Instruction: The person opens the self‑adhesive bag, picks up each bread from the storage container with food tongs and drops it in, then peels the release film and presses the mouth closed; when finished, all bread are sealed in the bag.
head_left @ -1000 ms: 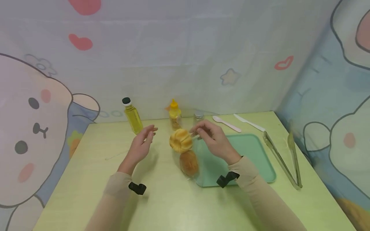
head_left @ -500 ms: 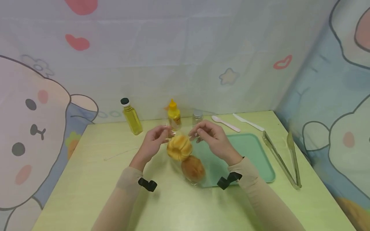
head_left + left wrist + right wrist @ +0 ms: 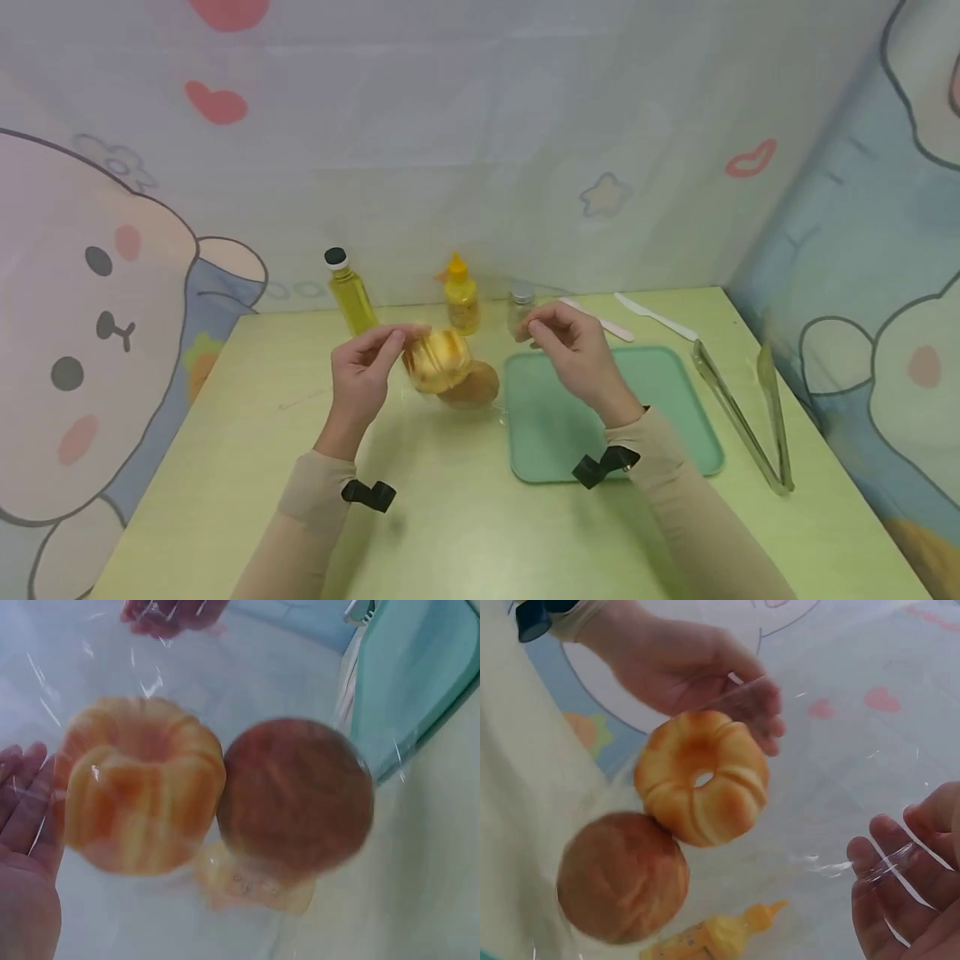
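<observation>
A clear plastic bag (image 3: 832, 769) is stretched between my two hands. Inside it are a ring-shaped golden bread (image 3: 438, 362) and a round brown bun (image 3: 480, 387), touching each other. My left hand (image 3: 357, 383) pinches the bag's left side between thumb and fingers, close to the ring bread. At the opposite side, my right hand (image 3: 581, 354) pinches the film with its fingertips, apart from the breads. In the left wrist view the film lies in front of the left fingers (image 3: 26, 802). The film's exact edges are hard to see.
A green tray (image 3: 555, 467) lies on the right, with metal tongs (image 3: 738, 417) beyond it. At the back stand an oil bottle (image 3: 350, 296), a yellow squeeze bottle (image 3: 461, 300) and a metal-capped shaker (image 3: 521, 307). A plastic spoon (image 3: 611, 327) and knife (image 3: 652, 315) lie behind the tray.
My left hand came in from the left, took hold of the bag, then drew back left. The breads swung leftward and the bag spread wider. My right hand kept its grip.
</observation>
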Demonstrator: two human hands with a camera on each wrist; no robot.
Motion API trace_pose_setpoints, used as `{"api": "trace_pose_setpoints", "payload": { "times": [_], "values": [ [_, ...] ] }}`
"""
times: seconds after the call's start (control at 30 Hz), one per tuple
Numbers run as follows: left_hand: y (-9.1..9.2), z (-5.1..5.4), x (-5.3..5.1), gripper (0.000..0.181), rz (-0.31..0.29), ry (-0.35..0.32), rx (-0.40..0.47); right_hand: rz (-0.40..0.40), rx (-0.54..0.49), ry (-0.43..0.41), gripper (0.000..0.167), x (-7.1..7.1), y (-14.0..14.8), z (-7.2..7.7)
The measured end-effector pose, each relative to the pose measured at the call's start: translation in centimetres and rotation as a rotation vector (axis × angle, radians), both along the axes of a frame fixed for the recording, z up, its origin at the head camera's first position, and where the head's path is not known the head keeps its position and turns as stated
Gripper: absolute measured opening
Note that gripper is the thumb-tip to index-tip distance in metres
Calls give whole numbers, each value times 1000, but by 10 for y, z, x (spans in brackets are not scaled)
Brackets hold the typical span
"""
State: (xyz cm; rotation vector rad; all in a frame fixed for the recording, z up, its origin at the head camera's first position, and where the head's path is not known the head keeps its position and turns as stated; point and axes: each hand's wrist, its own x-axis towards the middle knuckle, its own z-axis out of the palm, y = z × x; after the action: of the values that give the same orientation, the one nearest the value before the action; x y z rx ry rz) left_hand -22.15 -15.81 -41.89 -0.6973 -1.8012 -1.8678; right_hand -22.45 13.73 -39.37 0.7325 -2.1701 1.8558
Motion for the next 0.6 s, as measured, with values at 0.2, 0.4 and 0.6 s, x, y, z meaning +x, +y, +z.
{"api": "trace_pose_setpoints", "payload": {
  "times": [0.2, 0.4, 0.6],
  "values": [
    [9, 4, 1, 19, 95, 51, -12, 28, 84, -41, 9, -5, -6, -12],
    [10, 3, -1, 16, 206, 72, 27, -13, 67, -18, 10, -7, -7, -16],
    [3, 4, -1, 11, 173, 65, -12, -48, -8, 32, 13, -10, -4, -13]
  ]
}}
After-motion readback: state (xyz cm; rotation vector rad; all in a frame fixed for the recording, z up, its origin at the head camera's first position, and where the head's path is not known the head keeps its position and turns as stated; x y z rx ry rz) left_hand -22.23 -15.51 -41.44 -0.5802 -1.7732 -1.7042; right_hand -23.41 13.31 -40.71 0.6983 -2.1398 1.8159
